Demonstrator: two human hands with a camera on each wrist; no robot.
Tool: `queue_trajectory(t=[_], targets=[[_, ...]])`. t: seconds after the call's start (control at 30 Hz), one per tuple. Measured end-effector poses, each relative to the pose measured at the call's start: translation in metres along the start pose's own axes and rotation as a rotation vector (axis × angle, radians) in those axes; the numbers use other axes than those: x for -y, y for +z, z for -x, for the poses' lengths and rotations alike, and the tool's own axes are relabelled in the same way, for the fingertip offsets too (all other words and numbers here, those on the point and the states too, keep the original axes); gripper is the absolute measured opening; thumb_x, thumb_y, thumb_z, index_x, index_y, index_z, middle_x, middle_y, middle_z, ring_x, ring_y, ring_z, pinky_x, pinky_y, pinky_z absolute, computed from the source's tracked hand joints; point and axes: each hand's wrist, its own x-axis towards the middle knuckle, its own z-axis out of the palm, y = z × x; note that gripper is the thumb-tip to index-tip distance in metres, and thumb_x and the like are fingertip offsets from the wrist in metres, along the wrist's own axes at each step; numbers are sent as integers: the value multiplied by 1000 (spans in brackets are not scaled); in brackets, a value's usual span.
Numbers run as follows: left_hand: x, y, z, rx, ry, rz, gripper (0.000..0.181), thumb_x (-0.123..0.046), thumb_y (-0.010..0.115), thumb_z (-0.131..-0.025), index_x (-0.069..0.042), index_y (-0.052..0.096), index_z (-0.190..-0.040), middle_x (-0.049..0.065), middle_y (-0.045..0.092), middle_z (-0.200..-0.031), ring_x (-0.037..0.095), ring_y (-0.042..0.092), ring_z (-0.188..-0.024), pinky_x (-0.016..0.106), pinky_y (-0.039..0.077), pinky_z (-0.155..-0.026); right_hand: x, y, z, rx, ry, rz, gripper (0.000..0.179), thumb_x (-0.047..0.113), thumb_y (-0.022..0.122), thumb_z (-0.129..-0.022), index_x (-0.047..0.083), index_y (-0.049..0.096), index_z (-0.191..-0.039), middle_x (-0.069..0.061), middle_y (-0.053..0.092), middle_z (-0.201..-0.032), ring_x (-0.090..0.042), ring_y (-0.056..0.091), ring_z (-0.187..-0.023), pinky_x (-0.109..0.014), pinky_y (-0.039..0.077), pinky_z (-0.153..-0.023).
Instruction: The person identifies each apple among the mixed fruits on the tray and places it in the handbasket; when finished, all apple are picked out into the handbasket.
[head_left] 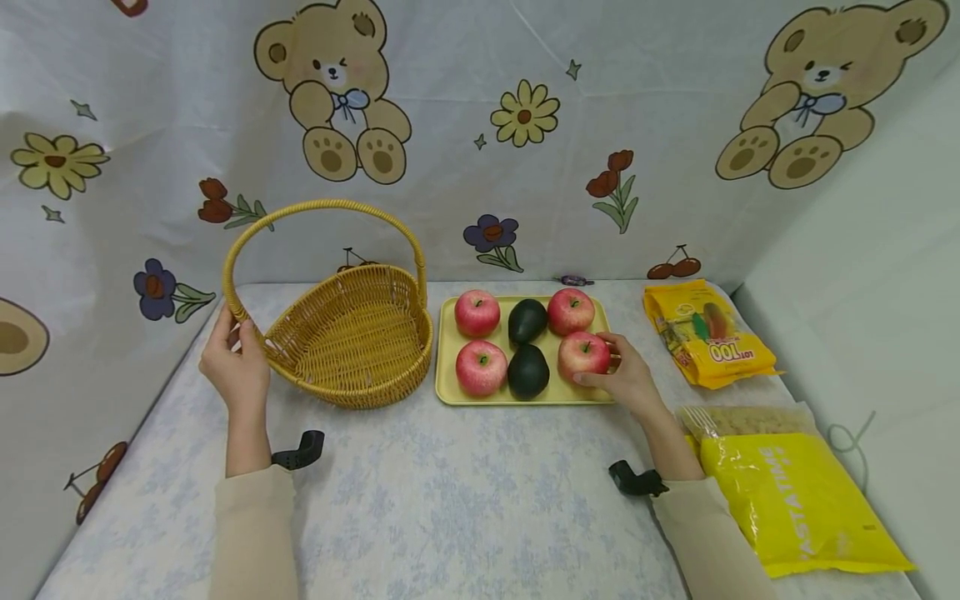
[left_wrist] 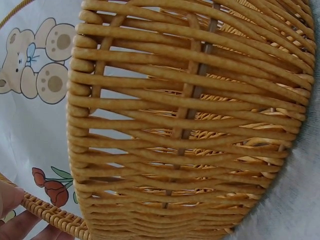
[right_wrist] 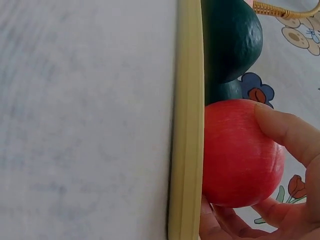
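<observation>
My left hand (head_left: 238, 360) grips the handle of a wicker basket (head_left: 360, 392) near its left base; the basket has nothing in it. In the left wrist view the woven side of the basket (left_wrist: 190, 120) fills most of the picture, with the fingers (left_wrist: 15, 220) at the handle in the lower left corner. On a yellow tray (head_left: 442, 387) lie several red apples (head_left: 482, 367) and two dark green avocados (head_left: 528, 372). My right hand (head_left: 626, 377) holds the front right apple (head_left: 582, 355), thumb on the near side and fingers around the far side.
Right of the tray lie a yellow snack bag (head_left: 712, 333) and, nearer, a large yellow pasta bag (head_left: 802, 492). A small purple wrapped item (head_left: 573, 281) sits at the back edge. A printed cloth (head_left: 450, 125) hangs behind the table.
</observation>
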Motion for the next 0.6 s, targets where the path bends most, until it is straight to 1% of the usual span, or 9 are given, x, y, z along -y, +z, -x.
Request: queue_trajectory(t=[0.13, 0.27, 0.43, 0.6], targets=[[0, 1, 0, -3, 10, -5, 39, -17, 50, -102, -21, 55, -140, 3, 65, -130, 16, 64, -108, 16, 51, -82, 3, -3, 1, -16, -15, 6, 84, 23, 80, -81, 7, 32, -148, -23, 41, -143, -38, 45, -122, -51, 42, -106], [-1, 1, 0, -2, 6, -8, 39, -17, 50, -102, -21, 55, -141, 2, 65, -131, 16, 63, -108, 16, 50, -81, 12, -5, 4, -33, -49, -6, 85, 23, 81, -81, 8, 32, -149, -22, 41, -143, -39, 45, -123, -52, 43, -106], [0, 1, 1, -7, 11, -12, 39, -18, 50, -102, -21, 55, -141, 2, 65, -131, 16, 64, -108, 14, 49, -79, 32, 0, 7, -44, -118, -42, 85, 24, 81, -80, 8, 33, -148, -20, 43, -142, -38, 44, -125, -52, 45, -104], [1, 2, 1, -17, 26, -19, 39, -17, 50, -102, -21, 55, -140, 3, 65, -130, 18, 64, -108, 12, 47, -77, 59, 13, 5, -28, -211, -120, 83, 20, 83, -78, 9, 38, -146, -16, 46, -139, -34, 48, -121, -47, 49, -99]])
